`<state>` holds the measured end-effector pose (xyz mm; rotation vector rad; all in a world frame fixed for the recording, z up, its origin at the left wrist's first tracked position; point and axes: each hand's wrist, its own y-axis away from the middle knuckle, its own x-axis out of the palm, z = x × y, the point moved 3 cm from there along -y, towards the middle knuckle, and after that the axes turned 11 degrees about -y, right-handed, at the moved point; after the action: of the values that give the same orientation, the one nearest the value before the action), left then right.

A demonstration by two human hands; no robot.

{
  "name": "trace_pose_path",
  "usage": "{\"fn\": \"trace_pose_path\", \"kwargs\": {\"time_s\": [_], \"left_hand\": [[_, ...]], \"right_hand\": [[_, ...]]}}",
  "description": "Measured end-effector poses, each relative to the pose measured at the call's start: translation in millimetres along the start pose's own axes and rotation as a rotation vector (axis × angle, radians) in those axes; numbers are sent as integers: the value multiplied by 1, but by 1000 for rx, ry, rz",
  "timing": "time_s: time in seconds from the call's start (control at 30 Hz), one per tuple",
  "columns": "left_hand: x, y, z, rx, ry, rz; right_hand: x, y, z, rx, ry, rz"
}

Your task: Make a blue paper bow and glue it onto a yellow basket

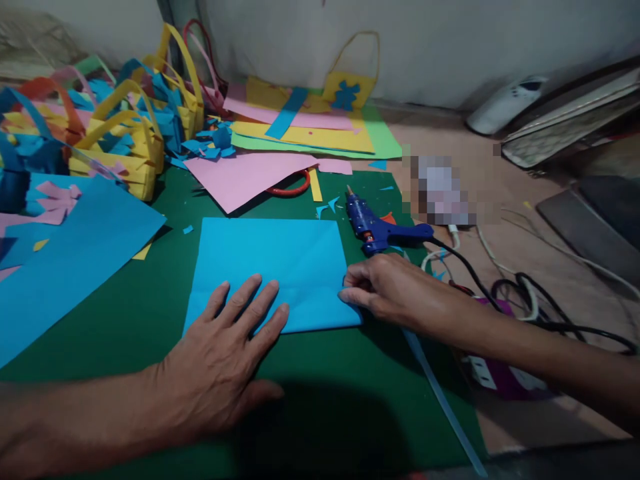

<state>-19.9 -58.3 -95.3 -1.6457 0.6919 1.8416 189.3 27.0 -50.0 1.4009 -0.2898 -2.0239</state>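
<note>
A blue sheet of paper [270,250] with faint fold creases lies on the green mat. My left hand [225,347] rests flat over its lower left part, fingers spread. At the paper's right edge, my right hand [387,287] has thumb and fingers pinched on it. Just beyond that hand lies a blue glue gun [373,223], its nozzle pointing away from me. A long translucent strip, perhaps a glue stick [440,393], runs from under my right wrist toward the near edge.
Coloured paper baskets [123,147] crowd the back left, near a larger blue sheet [75,267]. Red-handled scissors [293,190] lie partly under pink paper [245,180]. More coloured sheets [310,137] are stacked behind. Cables and a purple power strip [520,380] sit at right.
</note>
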Motion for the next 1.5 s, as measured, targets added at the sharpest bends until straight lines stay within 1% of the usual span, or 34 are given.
{"fn": "trace_pose_path", "kwargs": {"time_s": [0.2, 0.47, 0.8, 1.27, 1.5], "left_hand": [[-1, 2, -1, 11, -23, -18], [-1, 1, 0, 15, -27, -36], [1, 0, 0, 11, -25, -42], [-1, 0, 1, -13, -5, 53], [2, -1, -1, 14, -26, 70]], "right_hand": [[1, -1, 0, 22, 0, -4], [0, 0, 4, 3, 82, 5], [0, -1, 7, -2, 129, 15], [3, -3, 5, 23, 150, 15], [1, -4, 7, 50, 152, 16]]}}
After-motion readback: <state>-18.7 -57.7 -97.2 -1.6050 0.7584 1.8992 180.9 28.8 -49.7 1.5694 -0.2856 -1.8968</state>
